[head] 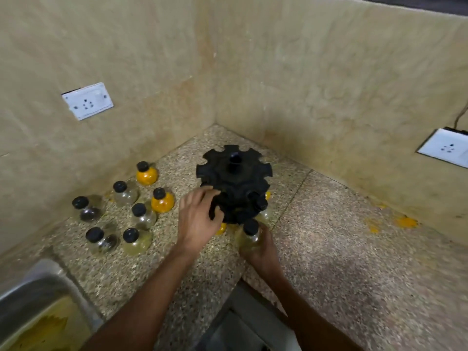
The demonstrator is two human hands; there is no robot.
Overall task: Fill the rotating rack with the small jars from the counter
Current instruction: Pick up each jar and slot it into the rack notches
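Note:
The black rotating rack stands in the counter corner, its notched top tier bare. My left hand grips the rim of its lower tier on the left side. My right hand holds a small clear jar with a black cap at the rack's front, against the lower tier. Another capped jar hangs in the lower tier at the right. Several small black-capped jars stand on the counter to the left, among them two with orange powder and a clear one.
A steel sink lies at the lower left. Tiled walls meet behind the rack, each with a white socket. Orange powder spots mark the granite counter at the right. The counter edge forms an inner corner near my arms.

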